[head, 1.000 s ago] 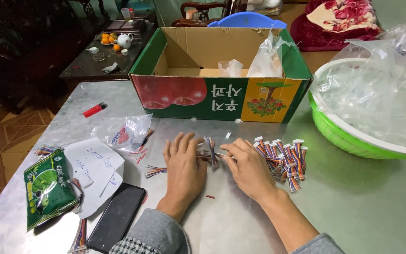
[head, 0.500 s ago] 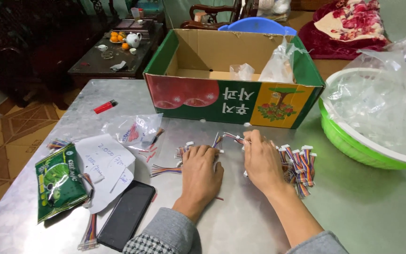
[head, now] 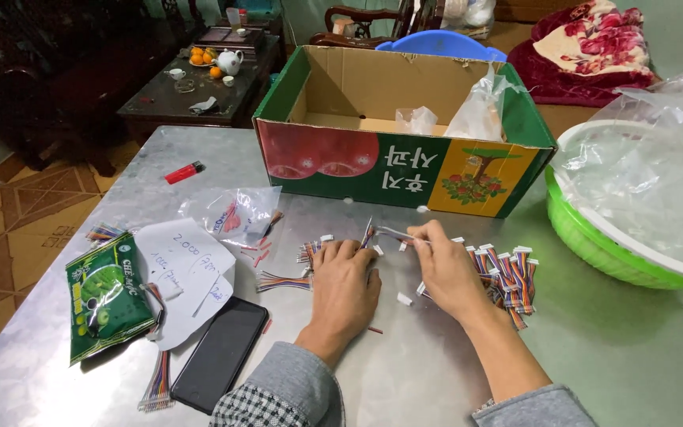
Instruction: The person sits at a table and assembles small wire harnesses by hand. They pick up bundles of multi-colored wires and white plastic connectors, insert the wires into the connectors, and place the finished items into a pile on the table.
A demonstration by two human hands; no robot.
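My left hand [head: 345,286] lies flat on the metal table [head: 405,372], its fingertips pressing on a small bunch of coloured wire leads with white plugs [head: 310,253]. My right hand [head: 446,267] pinches a thin wire lead [head: 389,234] between thumb and forefinger, just right of the left hand. A larger pile of the same multicoloured leads [head: 507,273] lies under and to the right of my right hand. One more loose lead [head: 282,281] sits left of my left hand.
A green cardboard box [head: 405,170] with plastic bags stands behind the hands. A green basin [head: 594,245] lined with clear plastic is at the right. Left of the hands lie a clear bag [head: 235,212], paper [head: 183,269], a green packet [head: 106,296], a black phone [head: 219,353] and a red lighter [head: 184,171].
Both hands stayed over the wire leads. My right hand has shifted slightly and now pinches one lead up near the box; the camera view has drifted.
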